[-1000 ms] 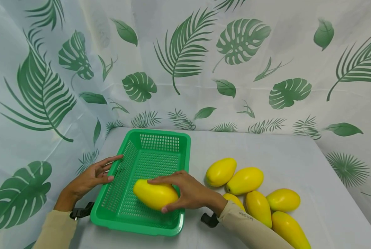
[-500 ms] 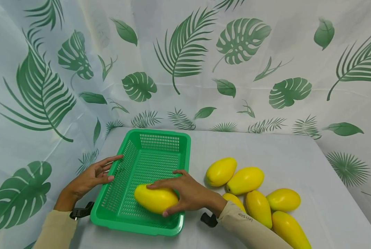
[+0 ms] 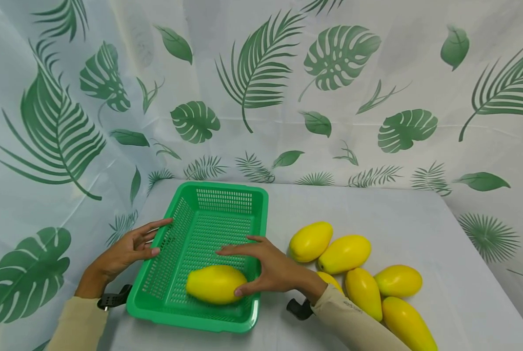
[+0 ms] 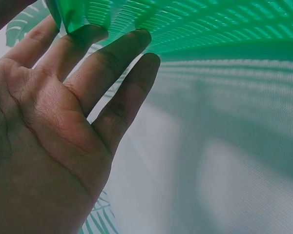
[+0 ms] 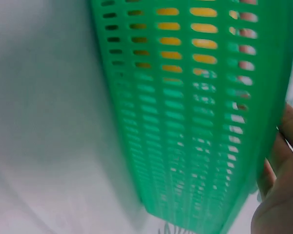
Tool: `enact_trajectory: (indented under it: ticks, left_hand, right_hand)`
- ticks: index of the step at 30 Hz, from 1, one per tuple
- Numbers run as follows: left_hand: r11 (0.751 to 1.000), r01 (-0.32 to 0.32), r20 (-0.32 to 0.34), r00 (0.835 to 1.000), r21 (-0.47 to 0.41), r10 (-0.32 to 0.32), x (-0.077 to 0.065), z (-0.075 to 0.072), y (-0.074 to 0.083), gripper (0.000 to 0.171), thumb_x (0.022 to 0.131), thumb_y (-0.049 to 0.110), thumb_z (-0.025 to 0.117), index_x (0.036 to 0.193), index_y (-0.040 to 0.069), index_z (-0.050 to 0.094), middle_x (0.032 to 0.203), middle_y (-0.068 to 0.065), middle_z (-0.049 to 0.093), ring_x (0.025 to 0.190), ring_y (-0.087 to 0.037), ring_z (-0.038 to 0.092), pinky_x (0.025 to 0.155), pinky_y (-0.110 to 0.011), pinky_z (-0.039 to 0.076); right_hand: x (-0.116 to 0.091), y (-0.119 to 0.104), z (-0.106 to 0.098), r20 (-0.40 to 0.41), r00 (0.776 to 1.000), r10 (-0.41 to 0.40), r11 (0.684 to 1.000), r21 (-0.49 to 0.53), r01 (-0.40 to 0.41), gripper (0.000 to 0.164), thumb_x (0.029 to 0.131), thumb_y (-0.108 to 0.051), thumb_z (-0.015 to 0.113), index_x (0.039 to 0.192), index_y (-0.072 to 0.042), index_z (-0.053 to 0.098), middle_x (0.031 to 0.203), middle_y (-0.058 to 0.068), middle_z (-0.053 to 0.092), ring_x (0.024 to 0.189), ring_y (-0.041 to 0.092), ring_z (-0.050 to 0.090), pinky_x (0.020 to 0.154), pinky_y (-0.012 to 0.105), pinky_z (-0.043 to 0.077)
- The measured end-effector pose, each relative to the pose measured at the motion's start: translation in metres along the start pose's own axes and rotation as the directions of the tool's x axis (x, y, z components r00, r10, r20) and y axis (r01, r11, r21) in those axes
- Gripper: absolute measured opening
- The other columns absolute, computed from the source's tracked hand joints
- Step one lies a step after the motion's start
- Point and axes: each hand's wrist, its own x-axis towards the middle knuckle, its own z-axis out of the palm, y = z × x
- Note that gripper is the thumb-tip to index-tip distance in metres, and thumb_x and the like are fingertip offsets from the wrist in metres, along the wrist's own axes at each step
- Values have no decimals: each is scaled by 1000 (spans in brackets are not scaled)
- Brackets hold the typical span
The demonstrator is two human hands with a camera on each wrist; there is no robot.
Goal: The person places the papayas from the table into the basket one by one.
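Observation:
In the head view a single yellow papaya lies in the near end of a green perforated plastic basket. My right hand reaches over the basket's right rim with fingers spread above the fruit. Its thumb tip overlaps the papaya's right end; whether they touch I cannot tell. At the left rim, my left hand touches the basket, thumb and index finger on the rim. In the left wrist view the left hand's fingers lie nearly straight against the outer wall. The right wrist view shows yellow through the basket's slots.
Several more yellow papayas lie grouped on the white tabletop, right of the basket. The right forearm partly covers one papaya. A leaf-printed sheet rises behind and at both sides. Black wrist straps show by the sleeves.
The right hand has lowered the papaya into the basket and let go, its fingers lifting and spreading. The papaya has settled on the basket's floor. My left hand has kept its place.

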Motion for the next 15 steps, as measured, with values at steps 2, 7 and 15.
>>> enact_trajectory:
  ticks: [2, 7, 15]
  left_hand:
    - [1000, 1, -2, 1000, 0, -1, 0, 0, 0, 71, 107, 3, 57, 170, 19, 30, 179, -10, 20, 157, -64, 4, 113, -81, 33]
    - [1000, -3, -4, 1000, -6, 3, 0, -1, 1, 71, 107, 2, 57, 170, 19, 29, 179, -10, 19, 158, -63, 3, 114, -81, 31]
    - [1000, -4, -3, 1000, -2, 4, 0, 0, 0, 71, 107, 2, 57, 170, 19, 28, 179, -10, 19, 158, -64, 4, 113, -76, 37]
  right_hand:
    - [-3, -1, -5, -42, 999, 1, 1000, 11, 0, 83, 86, -31, 91, 158, -38, 50, 162, -14, 51, 153, 9, 45, 130, 63, 19]
    - [-10, -6, -21, -119, 993, 2, 1000, 18, 0, 86, 83, -27, 94, 158, -33, 52, 161, -13, 54, 151, 12, 48, 130, 65, 19]
    - [-25, -7, -41, -194, 975, 111, 994, 39, -106, 87, 81, -32, 95, 156, -42, 52, 160, -21, 52, 161, 36, 31, 125, 75, 19]
